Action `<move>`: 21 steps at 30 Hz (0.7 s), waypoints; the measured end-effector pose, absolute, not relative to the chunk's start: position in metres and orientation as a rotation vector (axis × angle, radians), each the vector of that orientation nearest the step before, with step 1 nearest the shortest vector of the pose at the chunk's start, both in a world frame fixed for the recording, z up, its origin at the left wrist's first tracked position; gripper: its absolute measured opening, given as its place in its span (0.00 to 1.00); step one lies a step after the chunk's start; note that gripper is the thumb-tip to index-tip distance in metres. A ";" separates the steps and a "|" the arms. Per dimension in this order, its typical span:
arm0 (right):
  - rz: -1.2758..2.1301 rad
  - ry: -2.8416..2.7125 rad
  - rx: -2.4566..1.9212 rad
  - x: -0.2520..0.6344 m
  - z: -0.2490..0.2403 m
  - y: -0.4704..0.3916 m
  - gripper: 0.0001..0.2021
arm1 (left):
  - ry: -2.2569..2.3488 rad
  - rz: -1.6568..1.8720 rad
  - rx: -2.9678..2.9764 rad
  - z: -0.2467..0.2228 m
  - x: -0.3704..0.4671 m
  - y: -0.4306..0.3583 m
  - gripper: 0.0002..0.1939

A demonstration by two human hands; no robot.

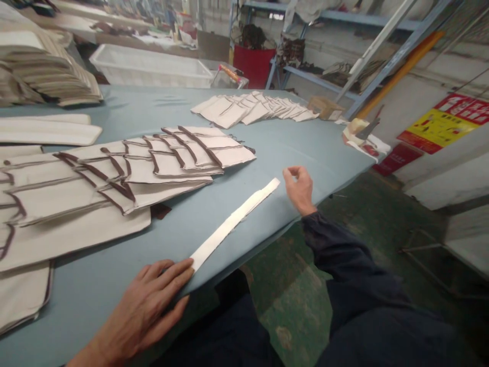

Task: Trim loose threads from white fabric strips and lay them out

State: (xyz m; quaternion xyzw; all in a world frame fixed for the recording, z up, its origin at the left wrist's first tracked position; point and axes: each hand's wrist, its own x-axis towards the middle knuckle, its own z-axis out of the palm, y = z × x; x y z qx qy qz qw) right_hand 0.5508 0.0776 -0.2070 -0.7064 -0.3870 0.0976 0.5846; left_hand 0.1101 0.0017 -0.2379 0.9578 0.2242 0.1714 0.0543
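The left hand (153, 300), thumb apart from its fingers, touches the near end of a white strip (235, 218) on the blue table (290, 138); the strip's long axis slants from near left to far right, pointing toward the right hand (300, 189), fingers curled, whether meeting the thumb I cannot tell

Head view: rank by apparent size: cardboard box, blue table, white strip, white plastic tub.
1. Blue table
2. White plastic tub
3. White strip
4. Cardboard box

Apparent size only: the tub and box are farther from the camera than the strip.
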 end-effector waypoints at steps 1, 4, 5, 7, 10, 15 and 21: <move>0.218 -0.990 -1.655 0.535 -0.204 0.062 0.07 | 0.677 0.533 2.903 -0.237 0.110 0.001 0.22; 0.131 -1.453 -1.635 0.473 -0.201 0.010 0.07 | 0.659 0.611 2.905 -0.238 0.108 0.001 0.21; 0.107 -1.597 -1.607 0.450 -0.204 -0.007 0.06 | 0.650 0.643 2.914 -0.240 0.107 0.001 0.21; 0.074 -1.783 -1.556 0.406 -0.215 -0.037 0.04 | 0.636 0.713 2.932 -0.245 0.104 0.003 0.21; 0.052 -1.869 -1.538 0.354 -0.236 -0.065 0.07 | 0.615 0.806 2.927 -0.253 0.103 0.007 0.20; 0.029 -1.923 -1.534 0.314 -0.246 -0.076 0.14 | 0.647 0.830 2.808 -0.255 0.106 0.006 0.15; -0.002 -2.094 -1.564 0.302 -0.237 -0.072 0.20 | 1.053 0.950 2.234 -0.255 0.104 0.006 0.16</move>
